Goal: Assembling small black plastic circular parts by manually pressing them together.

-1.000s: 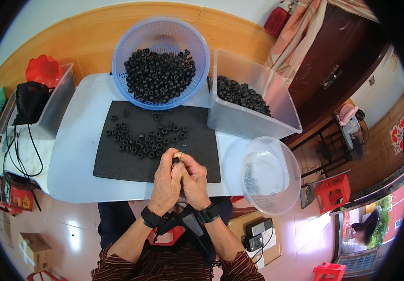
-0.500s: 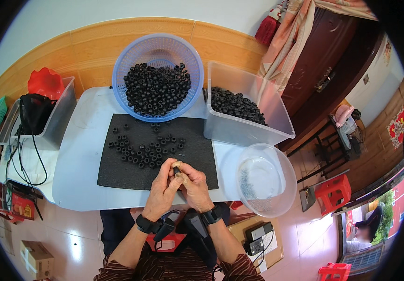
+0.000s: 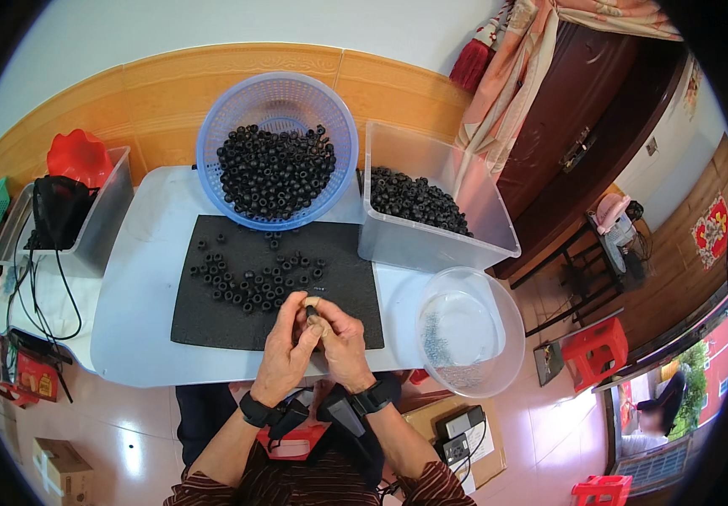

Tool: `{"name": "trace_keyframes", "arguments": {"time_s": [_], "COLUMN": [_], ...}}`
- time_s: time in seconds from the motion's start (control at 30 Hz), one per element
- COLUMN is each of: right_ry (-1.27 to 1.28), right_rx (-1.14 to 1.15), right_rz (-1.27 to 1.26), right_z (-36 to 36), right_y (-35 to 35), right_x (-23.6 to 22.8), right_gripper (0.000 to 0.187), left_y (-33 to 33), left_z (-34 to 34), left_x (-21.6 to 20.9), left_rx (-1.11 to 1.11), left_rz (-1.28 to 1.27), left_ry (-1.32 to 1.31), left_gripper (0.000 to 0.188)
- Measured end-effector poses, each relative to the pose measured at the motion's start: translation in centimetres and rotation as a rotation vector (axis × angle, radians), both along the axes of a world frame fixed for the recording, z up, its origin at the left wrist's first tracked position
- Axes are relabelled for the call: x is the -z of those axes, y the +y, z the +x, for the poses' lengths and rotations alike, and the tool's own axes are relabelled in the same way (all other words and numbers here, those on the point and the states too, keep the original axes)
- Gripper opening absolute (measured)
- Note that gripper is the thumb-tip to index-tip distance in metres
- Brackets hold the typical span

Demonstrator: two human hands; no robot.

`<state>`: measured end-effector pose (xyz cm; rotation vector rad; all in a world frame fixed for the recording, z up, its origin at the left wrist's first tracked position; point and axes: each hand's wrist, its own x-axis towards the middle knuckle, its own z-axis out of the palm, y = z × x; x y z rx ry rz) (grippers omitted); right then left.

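My left hand and my right hand meet over the near edge of a black mat. Between their pinched fingertips is a small black ring-like part, mostly hidden by the fingers. Tan coverings wrap some of the right fingertips. Just beyond my hands, many loose black rings with holes through them lie scattered on the mat. A few tiny pieces rest close to my fingers, too small to make out.
A blue colander and a clear bin, both holding black parts, stand at the table's far side. Right of the mat, a round clear tub holds tiny shiny pieces. At far left, another bin contains a black bag and cables.
The view has shifted slightly, so the table and containers appear a little lower and further left. Both hands stay together, pinching the small black part.
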<state>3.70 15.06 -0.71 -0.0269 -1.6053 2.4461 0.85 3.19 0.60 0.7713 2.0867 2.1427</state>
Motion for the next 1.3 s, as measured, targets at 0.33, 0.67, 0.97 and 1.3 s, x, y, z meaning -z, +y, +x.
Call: {"name": "trace_keyframes", "arguments": {"time_s": [0.33, 0.67, 0.97, 1.3], "right_ry": [0.287, 0.212, 0.207, -0.062], "right_rx": [0.386, 0.309, 0.243, 0.015], "right_rz": [0.899, 0.922, 0.867, 0.575], "right_z": [0.5, 1.0, 0.7, 0.4], "right_y": [-0.6, -0.6, 0.9, 3.0], "right_x": [-3.6, -4.0, -3.7, -3.3], "right_gripper": [0.035, 0.038, 0.026, 0.012], "left_y": [-1.0, -1.1, -1.1, -1.5], "left_z": [0.7, -0.3, -0.2, -0.3], "left_x": [-0.9, 0.5, 0.8, 0.8], "left_rx": [0.078, 0.106, 0.124, 0.118], "left_rz": [0.241, 0.397, 0.374, 0.228], "left_ry": [-0.391, -0.585, -0.545, -0.451], "left_gripper": [0.024, 0.022, 0.022, 0.024]}}
